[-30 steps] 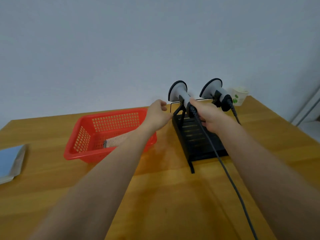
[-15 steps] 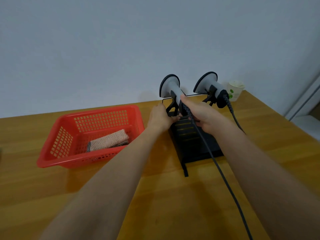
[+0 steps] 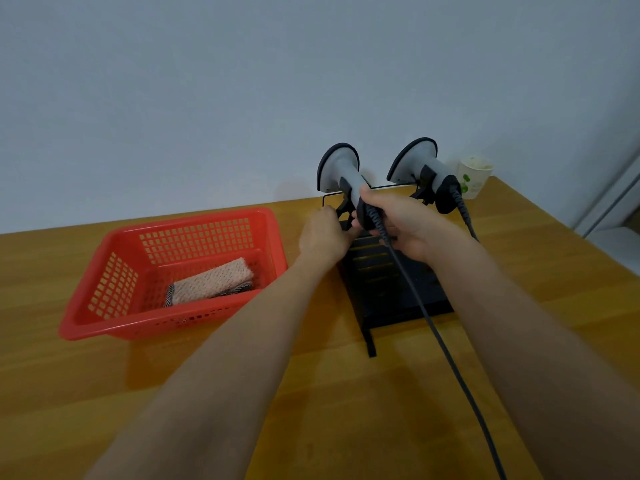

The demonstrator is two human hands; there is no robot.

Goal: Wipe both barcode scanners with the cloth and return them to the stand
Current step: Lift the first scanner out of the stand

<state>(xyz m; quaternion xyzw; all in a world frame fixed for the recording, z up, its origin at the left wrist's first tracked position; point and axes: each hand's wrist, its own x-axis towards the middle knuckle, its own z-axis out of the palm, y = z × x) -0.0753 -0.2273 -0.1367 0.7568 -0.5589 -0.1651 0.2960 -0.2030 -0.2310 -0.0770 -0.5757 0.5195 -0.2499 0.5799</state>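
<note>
Head view: right hand (image 3: 401, 225) grips the left barcode scanner (image 3: 344, 178) by its handle, long axis tilted up-and-away on the stand (image 3: 391, 282); left hand (image 3: 323, 235), fingers curled, touches the stand's cradle. Cloth (image 3: 211, 280) lies leftward in the basket (image 3: 104, 271).

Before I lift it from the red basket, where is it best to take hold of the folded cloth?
Pinch the cloth at its raised far-right corner, coming straight down from above. It lies folded flat on the floor of the basket, whose walls block any sideways approach, and that corner stands slightly proud of the rest.
</note>
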